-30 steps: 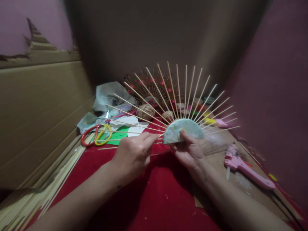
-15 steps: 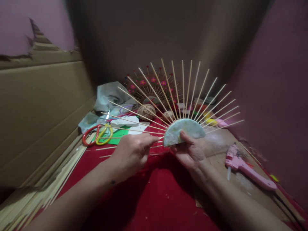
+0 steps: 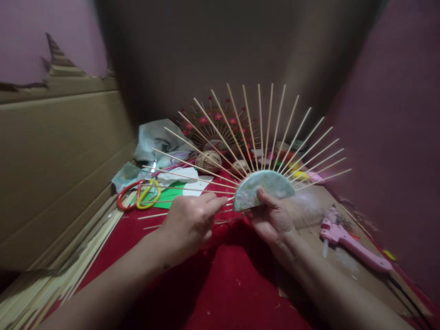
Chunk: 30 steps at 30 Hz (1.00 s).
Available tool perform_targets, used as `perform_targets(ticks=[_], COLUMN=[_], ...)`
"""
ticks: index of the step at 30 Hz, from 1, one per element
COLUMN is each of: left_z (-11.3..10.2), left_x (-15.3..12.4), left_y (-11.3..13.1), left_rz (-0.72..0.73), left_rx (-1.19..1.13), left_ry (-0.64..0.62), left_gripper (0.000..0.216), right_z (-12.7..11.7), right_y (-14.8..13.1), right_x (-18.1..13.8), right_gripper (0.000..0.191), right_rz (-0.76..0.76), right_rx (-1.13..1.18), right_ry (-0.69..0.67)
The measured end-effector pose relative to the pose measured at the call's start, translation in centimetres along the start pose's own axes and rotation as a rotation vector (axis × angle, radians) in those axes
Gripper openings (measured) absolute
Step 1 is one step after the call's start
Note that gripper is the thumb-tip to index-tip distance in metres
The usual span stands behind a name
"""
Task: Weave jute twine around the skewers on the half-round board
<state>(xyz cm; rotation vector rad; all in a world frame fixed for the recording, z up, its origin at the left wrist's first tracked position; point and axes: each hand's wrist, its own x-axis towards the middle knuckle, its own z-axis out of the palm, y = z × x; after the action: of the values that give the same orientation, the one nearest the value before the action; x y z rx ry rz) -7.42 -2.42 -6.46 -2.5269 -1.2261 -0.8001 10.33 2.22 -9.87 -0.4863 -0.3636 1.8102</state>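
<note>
A pale half-disc (image 3: 261, 183) with mottled light-blue and white covering stands in front of me, many thin wooden sticks (image 3: 252, 137) fanning out from its curved edge. My right hand (image 3: 273, 220) is closed on the half-disc's lower edge, thumb on its front face, the other fingers mostly hidden behind. My left hand (image 3: 192, 220) is closed at the lowest left sticks, its index finger reaching along them close to the half-disc. What its fingers pinch is hidden. A thin brown strand (image 3: 223, 222) runs between the two hands, below the sticks.
A pink glue gun (image 3: 354, 247) lies on cardboard at right. Scissors (image 3: 139, 195), green paper (image 3: 168, 195) and twine balls (image 3: 208, 160) sit at left and behind. A flowered stick fan (image 3: 216, 120) stands at the back. Loose wooden strips (image 3: 68, 270) line the cardboard wall (image 3: 62, 169).
The half-disc stays in my right hand, while the stick tips spread slightly wider in view. My left index finger looks straighter along the lower left sticks.
</note>
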Motion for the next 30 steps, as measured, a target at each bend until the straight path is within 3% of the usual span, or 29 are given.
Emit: perform_targets(ticks=[10,15,30], left_z=[0.9,0.7,1.2], left_x=[0.1,-0.1,0.0], left_y=[0.6,0.5,0.7], left_rz=[0.055,0.042,0.067], left_rx=[0.277,0.257,0.271], left_ry=[0.036,0.081,0.049], left_gripper=[0.029,0.036,0.027], right_z=[-0.7,-0.6,-0.7], right_y=[-0.2,-0.6,-0.4], right_x=[0.9,1.1,1.1], right_gripper=[0.027,0.028,0.023], right_rz=[-0.009,-0.029,0.018], right_rx=[-0.015,0.019,0.083], right_ry=[0.012,0.068,0.08])
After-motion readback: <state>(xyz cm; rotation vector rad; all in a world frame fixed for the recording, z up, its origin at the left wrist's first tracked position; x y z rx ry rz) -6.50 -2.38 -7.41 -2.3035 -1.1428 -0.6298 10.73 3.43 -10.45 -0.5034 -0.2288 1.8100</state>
